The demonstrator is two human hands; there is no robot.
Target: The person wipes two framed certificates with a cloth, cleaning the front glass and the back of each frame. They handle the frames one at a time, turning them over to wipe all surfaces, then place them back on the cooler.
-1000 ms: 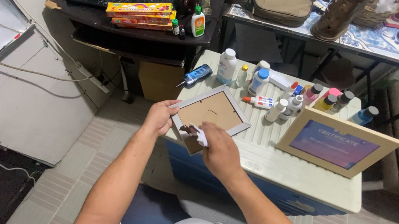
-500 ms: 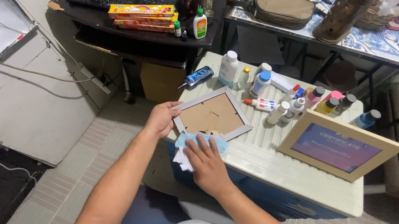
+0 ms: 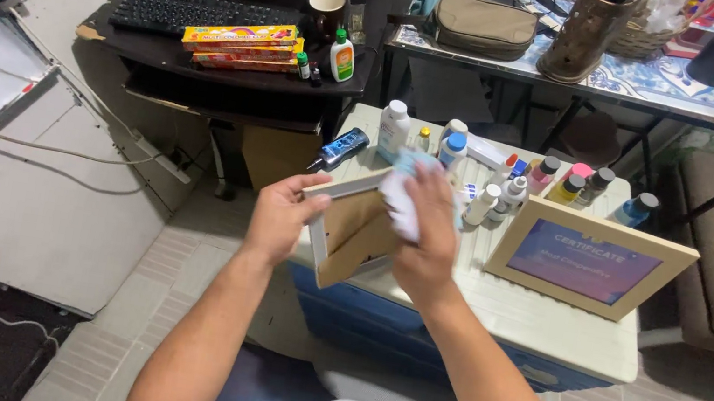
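The left hand [image 3: 279,215] grips the near edge of a small picture frame [image 3: 350,233], fingers closed round its pale border, and tilts it up off the white cooler lid [image 3: 538,317] so that its brown back faces the person and the surface can be reached without pressing it flat; the right hand [image 3: 428,230] is closed on a crumpled white cloth [image 3: 401,200], pressing it against the upper part of the frame, which suits wiping; the frame thus hangs between both hands, above the lid's left end; a larger frame holding a purple certificate [image 3: 588,262] lies flat on the right, well apart; small paint bottles [image 3: 509,190] stand in a row along the far edge, near but out of the way; a keyboard [image 3: 173,11] and flat boxes [image 3: 239,43] sit on the dark desk [image 3: 108,36] beyond.
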